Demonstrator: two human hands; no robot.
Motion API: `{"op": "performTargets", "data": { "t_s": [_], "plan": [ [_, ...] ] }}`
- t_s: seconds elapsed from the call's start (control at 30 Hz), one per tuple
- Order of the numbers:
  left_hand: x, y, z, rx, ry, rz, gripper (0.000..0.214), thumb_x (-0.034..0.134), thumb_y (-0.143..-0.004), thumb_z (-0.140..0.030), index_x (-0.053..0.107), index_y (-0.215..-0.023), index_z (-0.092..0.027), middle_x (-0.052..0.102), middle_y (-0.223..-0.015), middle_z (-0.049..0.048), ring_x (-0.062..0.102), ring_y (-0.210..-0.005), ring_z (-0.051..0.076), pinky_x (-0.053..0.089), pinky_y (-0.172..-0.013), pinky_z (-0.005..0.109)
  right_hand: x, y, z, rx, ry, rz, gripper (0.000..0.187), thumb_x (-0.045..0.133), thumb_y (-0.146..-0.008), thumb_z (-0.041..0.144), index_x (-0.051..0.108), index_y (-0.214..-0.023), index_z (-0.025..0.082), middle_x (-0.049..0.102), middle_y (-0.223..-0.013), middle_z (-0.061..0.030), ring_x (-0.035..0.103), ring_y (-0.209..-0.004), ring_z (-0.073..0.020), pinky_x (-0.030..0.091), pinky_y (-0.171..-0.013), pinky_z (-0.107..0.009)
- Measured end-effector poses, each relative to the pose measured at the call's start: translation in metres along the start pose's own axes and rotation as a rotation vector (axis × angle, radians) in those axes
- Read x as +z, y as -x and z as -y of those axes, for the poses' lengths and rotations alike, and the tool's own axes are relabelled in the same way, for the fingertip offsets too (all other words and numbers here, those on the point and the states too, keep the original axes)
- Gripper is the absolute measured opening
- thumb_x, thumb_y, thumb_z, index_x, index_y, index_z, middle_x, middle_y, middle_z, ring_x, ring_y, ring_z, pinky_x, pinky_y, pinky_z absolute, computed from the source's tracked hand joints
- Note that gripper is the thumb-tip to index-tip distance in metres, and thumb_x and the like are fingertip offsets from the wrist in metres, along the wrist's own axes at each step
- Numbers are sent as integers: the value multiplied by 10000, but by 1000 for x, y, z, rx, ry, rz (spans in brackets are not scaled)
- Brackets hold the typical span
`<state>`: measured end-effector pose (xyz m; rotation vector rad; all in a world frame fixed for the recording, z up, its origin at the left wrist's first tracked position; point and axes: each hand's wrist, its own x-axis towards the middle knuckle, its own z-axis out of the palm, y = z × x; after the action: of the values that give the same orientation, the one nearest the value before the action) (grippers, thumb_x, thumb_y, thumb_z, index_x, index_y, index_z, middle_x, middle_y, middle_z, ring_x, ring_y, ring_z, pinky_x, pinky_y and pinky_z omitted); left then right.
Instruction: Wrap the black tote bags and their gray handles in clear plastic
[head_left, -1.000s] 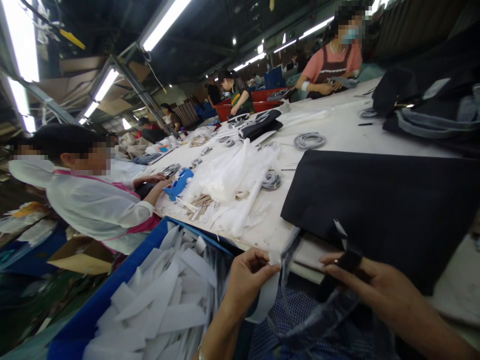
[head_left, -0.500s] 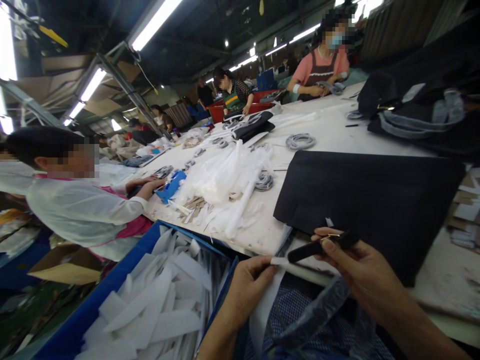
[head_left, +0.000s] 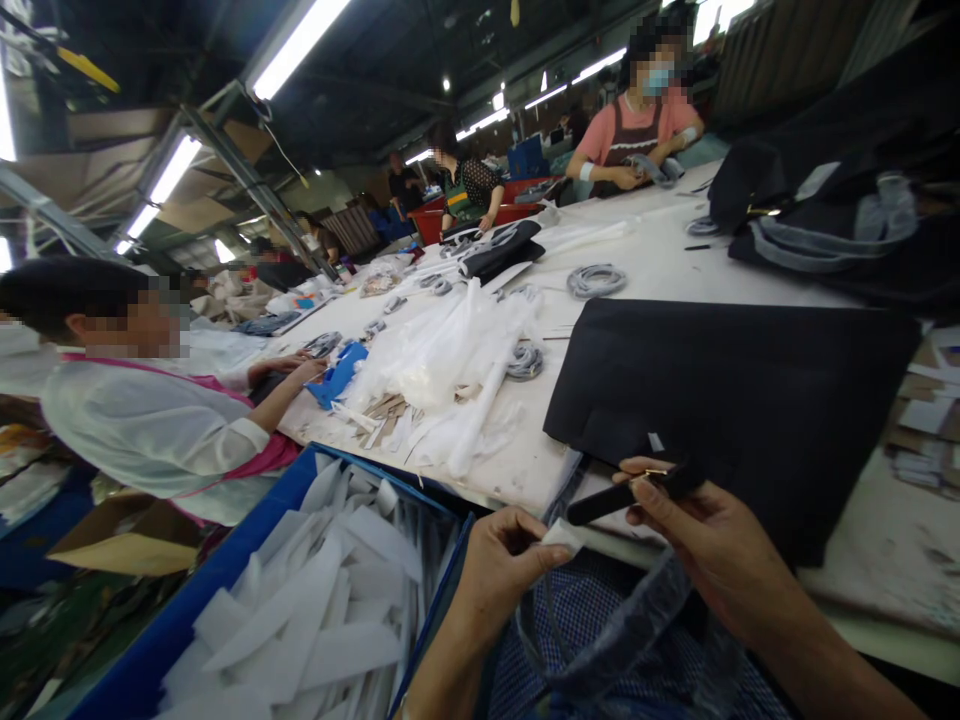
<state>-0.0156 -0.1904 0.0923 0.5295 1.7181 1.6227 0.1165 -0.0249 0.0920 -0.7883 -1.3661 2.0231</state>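
A long white tabletop point(head_left: 660, 260) runs from the lower right of the frame up to the upper middle. A blue bin point(head_left: 165, 610) fills the lower left, heaped with loose white strips point(head_left: 315, 590). Right of centre, a black fabric panel point(head_left: 727, 400) lies flat on the tabletop. At the left edge, a co-worker in a white top point(head_left: 150, 420) leans in beside it. Crumpled white plastic point(head_left: 442, 345) sits near the centre.

At the lower right, my right hand point(head_left: 697, 530) is closed on a black strap point(head_left: 602, 502), its tip pointing left. A grey band point(head_left: 637, 625) in clear film hangs below; it seems to join the strap, and looks already wrapped, while the strap's end is bare. At lower centre, my left hand point(head_left: 499, 565) pinches a white strip point(head_left: 564, 538), its grip closed at thumb and fingers. The strip appears folded and is just beside the strap tip, not around it; whether they touch, I cannot tell. Smallest is a gold buckle point(head_left: 654, 473) under my right fingers.
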Motion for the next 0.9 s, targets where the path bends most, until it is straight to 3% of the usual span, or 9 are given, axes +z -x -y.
{"op": "performTargets", "data": {
  "t_s": [0.4, 0.5, 0.67, 0.77, 0.83, 0.9],
  "plan": [
    [-1, -1, 3, 11, -35, 28, 268, 861, -634, -354, 735, -714, -131, 664, -627, 14, 513, -566, 96, 364, -556, 205, 0, 4, 5, 27, 144, 51, 408, 802, -717, 519, 753, -994, 223, 718, -921, -50, 655, -734, -187, 566, -712, -287],
    [0, -1, 1, -5, -113, 49, 302, 817, -694, -410, 772, -785, -126, 676, -643, 29, 505, -555, 99, 347, -538, 207, 2, 4, 8, 29, 225, 115, 406, 798, -705, 535, 770, -962, 222, 726, -850, -49, 670, -782, -224, 569, -735, -306],
    [13, -8, -5, 23, -230, 139, 339, 751, -767, -453, 791, -841, -125, 714, -703, 49, 547, -594, 119, 389, -570, 216, 3, 0, -3, 17, 330, 268, 393, 750, -760, 535, 772, -990, 218, 741, -1011, -66, 665, -983, -281, 548, -870, -364],
    [18, -12, -7, 39, -269, 158, 335, 752, -770, -450, 788, -832, -123, 727, -720, 51, 568, -607, 124, 407, -588, 216, -3, 2, -9, 37, 262, 331, 483, 761, -772, 503, 709, -1166, 228, 709, -1156, -70, 637, -1095, -273, 509, -968, -369],
    [17, -13, -8, 24, -270, 176, 338, 756, -767, -454, 787, -837, -125, 728, -711, 47, 569, -596, 121, 400, -575, 210, -9, 5, -8, 88, 156, 315, 559, 728, -803, 527, 642, -1270, 231, 693, -1195, -81, 640, -1099, -265, 522, -949, -362],
    [15, -13, -6, 13, -270, 188, 330, 764, -760, -447, 790, -842, -128, 735, -721, 49, 582, -606, 125, 405, -581, 208, -15, 7, -5, 129, 116, 265, 553, 688, -826, 562, 652, -1247, 207, 717, -1126, -95, 665, -1038, -266, 546, -888, -356]
  ]
}}
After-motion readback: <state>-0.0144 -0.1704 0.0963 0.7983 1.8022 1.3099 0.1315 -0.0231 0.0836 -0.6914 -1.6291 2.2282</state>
